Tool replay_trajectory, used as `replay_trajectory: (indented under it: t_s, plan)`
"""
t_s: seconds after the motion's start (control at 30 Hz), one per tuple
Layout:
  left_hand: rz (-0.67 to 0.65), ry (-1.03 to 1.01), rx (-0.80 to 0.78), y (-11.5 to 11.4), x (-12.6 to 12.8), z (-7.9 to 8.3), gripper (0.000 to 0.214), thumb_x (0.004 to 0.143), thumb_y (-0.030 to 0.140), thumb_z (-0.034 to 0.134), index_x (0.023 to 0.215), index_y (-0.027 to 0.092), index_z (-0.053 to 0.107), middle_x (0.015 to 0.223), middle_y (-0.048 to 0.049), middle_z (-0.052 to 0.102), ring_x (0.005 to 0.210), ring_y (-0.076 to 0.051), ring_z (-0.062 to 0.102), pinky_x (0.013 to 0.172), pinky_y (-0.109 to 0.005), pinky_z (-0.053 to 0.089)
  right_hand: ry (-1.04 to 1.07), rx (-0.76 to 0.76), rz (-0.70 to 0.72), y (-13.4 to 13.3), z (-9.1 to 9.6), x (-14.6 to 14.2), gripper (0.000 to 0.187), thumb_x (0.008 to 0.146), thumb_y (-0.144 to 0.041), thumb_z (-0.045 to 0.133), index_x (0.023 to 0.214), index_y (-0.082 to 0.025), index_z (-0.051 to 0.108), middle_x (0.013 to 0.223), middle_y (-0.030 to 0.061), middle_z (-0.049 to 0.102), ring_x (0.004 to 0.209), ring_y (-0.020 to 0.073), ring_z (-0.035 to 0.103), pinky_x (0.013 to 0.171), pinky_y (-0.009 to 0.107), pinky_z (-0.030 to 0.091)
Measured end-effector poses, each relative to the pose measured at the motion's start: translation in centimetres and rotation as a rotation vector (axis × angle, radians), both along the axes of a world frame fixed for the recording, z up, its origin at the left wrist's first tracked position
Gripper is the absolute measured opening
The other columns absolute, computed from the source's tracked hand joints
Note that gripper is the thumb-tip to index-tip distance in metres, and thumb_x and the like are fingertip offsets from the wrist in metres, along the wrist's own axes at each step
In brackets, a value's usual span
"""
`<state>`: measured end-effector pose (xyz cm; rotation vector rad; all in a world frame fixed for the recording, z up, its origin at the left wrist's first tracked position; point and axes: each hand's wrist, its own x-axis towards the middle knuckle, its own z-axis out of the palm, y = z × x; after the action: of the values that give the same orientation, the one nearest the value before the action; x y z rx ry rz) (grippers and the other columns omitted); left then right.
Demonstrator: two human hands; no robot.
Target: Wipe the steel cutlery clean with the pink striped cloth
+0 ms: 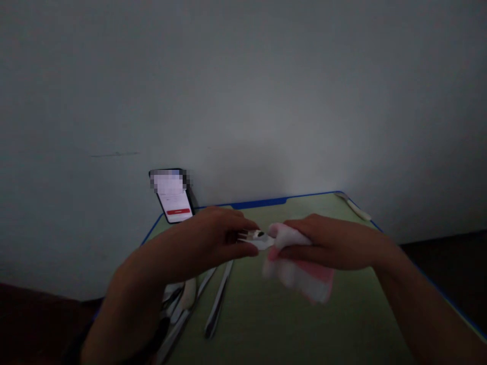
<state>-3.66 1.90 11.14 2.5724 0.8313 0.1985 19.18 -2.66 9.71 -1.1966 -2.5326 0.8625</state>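
My left hand (207,238) is closed around a shiny piece of cutlery (254,237) that looks like a fork, of which only the metal end shows past my fingers. My right hand (327,241) grips a pink and white cloth (302,279), bunched over the tip of that cutlery. Both hands meet above the middle of a green table (266,324) with a blue rim. The cloth's loose end hangs blurred below my right hand.
Several more pieces of cutlery (216,299) lie on the table under my left forearm. A phone (173,198) with a lit screen leans against the grey wall at the back left. A pale utensil (353,205) rests at the far right corner.
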Motion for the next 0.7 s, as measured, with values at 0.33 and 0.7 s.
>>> replay_trajectory:
  t_s: [0.33,0.7]
  plan:
    - [0.069,0.053,0.044,-0.1,0.9,-1.5,0.026,0.087,0.033,0.043,0.095,0.018,0.062,0.071,-0.0011,0.064,0.06,-0.012,0.056,0.054,-0.021,0.038,-0.14,0.087,-0.122,-0.4,0.1,0.9,0.023,0.083,-0.038,0.049,0.094,-0.019,0.058,0.083,0.0035,0.063,0.071,0.015,0.055,0.06,0.024,0.037]
    - [0.034,0.008,0.12,-0.2,1.2,-1.7,0.028,0.09,0.029,0.038,0.097,0.023,0.064,0.087,-0.0019,0.068,0.078,-0.016,0.061,0.073,-0.025,0.042,-0.061,0.007,-0.039,-0.1,-0.1,-0.1,0.032,0.089,-0.044,0.038,0.098,-0.019,0.057,0.086,0.004,0.065,0.07,0.0137,0.057,0.061,0.024,0.038]
